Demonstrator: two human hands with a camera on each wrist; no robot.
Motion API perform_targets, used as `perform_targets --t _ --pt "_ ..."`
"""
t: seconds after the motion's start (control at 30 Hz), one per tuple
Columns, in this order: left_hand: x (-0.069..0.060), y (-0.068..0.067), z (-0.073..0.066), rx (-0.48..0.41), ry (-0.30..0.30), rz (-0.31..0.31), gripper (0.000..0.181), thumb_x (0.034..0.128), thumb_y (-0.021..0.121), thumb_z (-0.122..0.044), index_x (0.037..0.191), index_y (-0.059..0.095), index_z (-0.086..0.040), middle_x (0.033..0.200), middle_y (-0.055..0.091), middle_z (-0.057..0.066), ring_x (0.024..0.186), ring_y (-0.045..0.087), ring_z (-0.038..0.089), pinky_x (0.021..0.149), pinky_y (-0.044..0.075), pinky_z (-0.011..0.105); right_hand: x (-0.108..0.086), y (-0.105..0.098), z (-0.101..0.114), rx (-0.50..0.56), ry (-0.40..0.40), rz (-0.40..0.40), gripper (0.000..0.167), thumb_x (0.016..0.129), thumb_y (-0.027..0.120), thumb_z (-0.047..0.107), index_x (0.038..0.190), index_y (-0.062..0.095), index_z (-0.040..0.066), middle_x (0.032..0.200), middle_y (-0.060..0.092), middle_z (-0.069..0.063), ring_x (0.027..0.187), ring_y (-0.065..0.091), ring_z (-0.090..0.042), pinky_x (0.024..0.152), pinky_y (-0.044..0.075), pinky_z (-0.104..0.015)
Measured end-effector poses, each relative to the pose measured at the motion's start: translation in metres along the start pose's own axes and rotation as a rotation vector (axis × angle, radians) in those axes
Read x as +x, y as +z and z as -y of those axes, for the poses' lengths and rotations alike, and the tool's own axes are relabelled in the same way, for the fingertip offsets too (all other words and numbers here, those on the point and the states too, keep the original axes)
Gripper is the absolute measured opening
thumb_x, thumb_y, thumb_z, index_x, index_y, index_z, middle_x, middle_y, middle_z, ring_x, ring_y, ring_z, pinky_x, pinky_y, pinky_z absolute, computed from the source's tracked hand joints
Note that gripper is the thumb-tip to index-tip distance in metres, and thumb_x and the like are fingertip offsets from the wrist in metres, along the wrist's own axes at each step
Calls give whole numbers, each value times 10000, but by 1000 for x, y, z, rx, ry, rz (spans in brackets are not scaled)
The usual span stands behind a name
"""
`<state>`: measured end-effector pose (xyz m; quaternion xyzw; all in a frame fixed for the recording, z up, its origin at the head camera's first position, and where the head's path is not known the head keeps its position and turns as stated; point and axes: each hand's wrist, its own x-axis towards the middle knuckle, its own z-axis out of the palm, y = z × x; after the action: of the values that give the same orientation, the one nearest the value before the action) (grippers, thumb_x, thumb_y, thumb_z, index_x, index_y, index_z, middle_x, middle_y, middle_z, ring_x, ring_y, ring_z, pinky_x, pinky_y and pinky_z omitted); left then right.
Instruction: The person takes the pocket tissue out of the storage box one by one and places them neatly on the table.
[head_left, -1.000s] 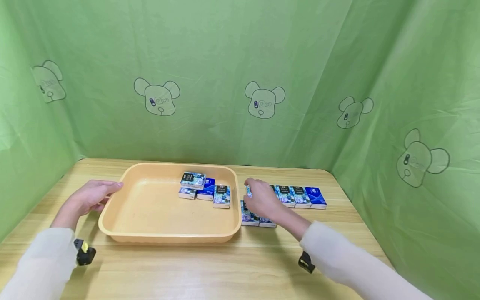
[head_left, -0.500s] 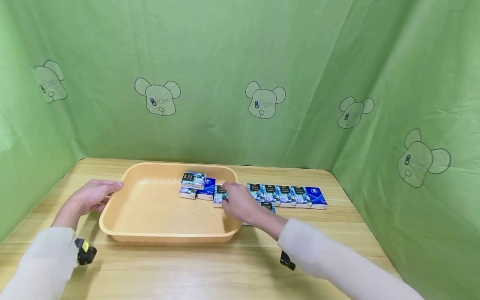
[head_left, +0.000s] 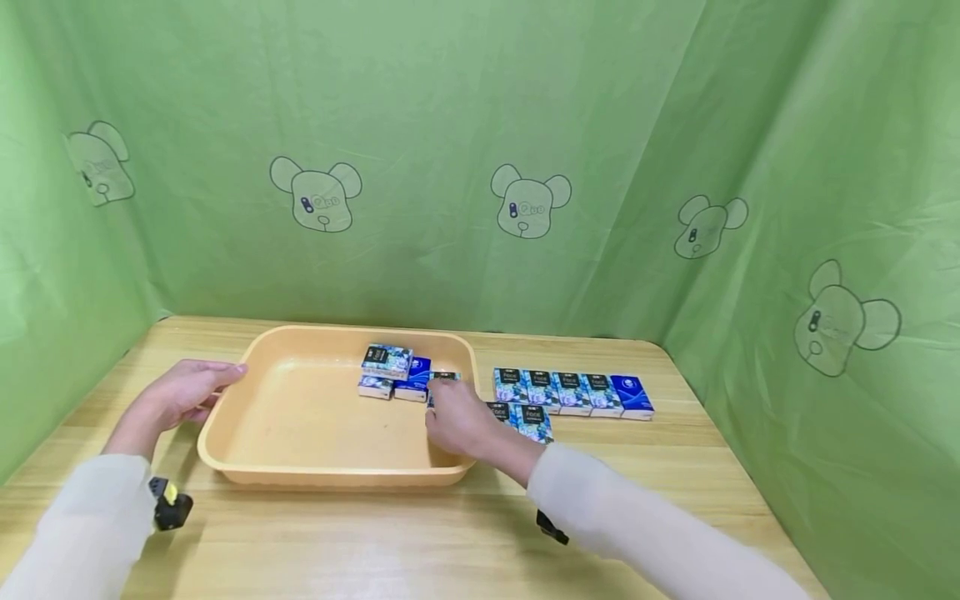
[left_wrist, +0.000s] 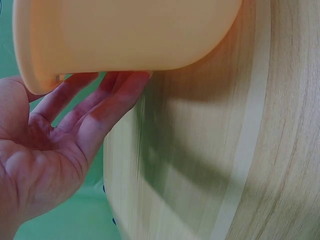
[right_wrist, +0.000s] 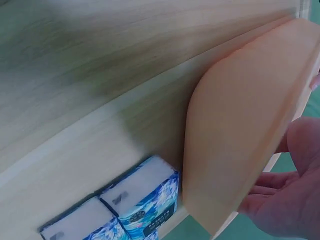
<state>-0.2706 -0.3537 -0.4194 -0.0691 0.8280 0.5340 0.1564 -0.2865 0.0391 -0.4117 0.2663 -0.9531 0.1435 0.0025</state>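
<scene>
At the far-left side of the peach plastic tray [head_left: 315, 442], my left hand [head_left: 183, 393] grips its rim. In the left wrist view the thumb goes over the rim while the fingers [left_wrist: 107, 112] touch the outer wall. My right hand [head_left: 463, 417] reaches over the right rim into the tray with bent fingers. It partly covers a floral tissue pack [head_left: 445, 377] there; its fingertips are hidden in both views, so whether it holds a pack does not show. Beside it lie a dark-blue tissue pack [head_left: 420, 371] and a floral pack [head_left: 386, 358] stacked on another.
Right of the tray a row of several floral tissue packs [head_left: 572, 392] ends in a dark-blue pack [head_left: 632, 393]. Two more floral packs [head_left: 534, 422] sit in front, close to the tray wall. A green curtain [head_left: 420, 275] surrounds the wooden table [head_left: 360, 542].
My right hand has moved left from above the packs on the table, over the tray's right rim and into the tray. The left hand and the tray have stayed put.
</scene>
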Motion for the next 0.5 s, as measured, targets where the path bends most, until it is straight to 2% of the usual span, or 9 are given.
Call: perform_targets --t 0.17,0.3,0.5 --pt "0 0 0 4 -8 0 732 1082 446 -378 1536 210 146 1078 729 71 871 715 133 797 641 373 3 7 0 -56 57 49 412 983 570 131 1333 580 -87 1229 675 -221 1027 685 -292 833 631 -338" --pt "1 1 1 3 -10 0 737 1079 449 -382 1536 210 145 1096 727 79 882 715 134 807 639 373 5 10 1 -123 68 70 381 998 544 149 1281 602 -99 1126 690 -210 958 680 -279 747 626 -304" --pt "2 0 1 4 -15 5 751 1078 454 -399 1538 210 142 1085 731 73 885 714 138 805 639 374 4 11 3 -160 78 109 374 996 538 130 1285 603 -98 1152 682 -201 952 681 -271 654 606 -248"
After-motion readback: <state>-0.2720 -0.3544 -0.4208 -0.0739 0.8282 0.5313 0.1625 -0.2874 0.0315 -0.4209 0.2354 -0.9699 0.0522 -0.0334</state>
